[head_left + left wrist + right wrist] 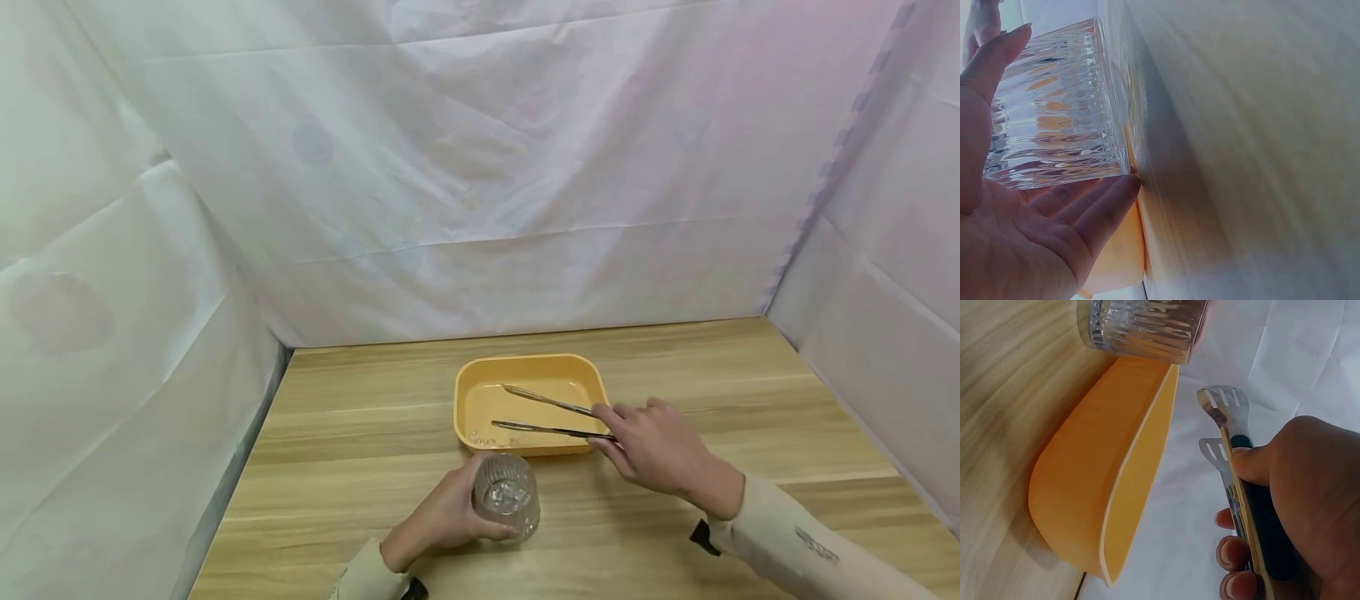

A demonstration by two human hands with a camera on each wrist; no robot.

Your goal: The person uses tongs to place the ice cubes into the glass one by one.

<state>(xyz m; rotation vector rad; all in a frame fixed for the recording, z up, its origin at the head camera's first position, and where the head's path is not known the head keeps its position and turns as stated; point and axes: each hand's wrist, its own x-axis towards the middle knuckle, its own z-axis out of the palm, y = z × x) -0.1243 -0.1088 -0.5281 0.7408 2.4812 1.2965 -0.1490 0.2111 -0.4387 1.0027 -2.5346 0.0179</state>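
Right grip (655, 450): clamped on the tongs (555, 431), thumb on one arm, fingers on the other. Tongs' slotted tips stand apart, above the tray (480, 404) and higher than its rim. Left grip (453, 508): clamped round the glass (507, 500), which holds clear pieces and sits just in front of the tray's near wall; contact between glass and tray cannot be told. More clear fragments (476, 437) lie in the tray's near-left corner.

Edges: tray lies well inside the table (352, 450), nearer the back edge than either side edge. White sheets (487, 192) bound the back and both sides. Bare surface runs wide to the left of the tray; on the right, the forearm crosses part of it.

Markings: right sleeve (780, 525) bears a dark mark (816, 543), too small to read.
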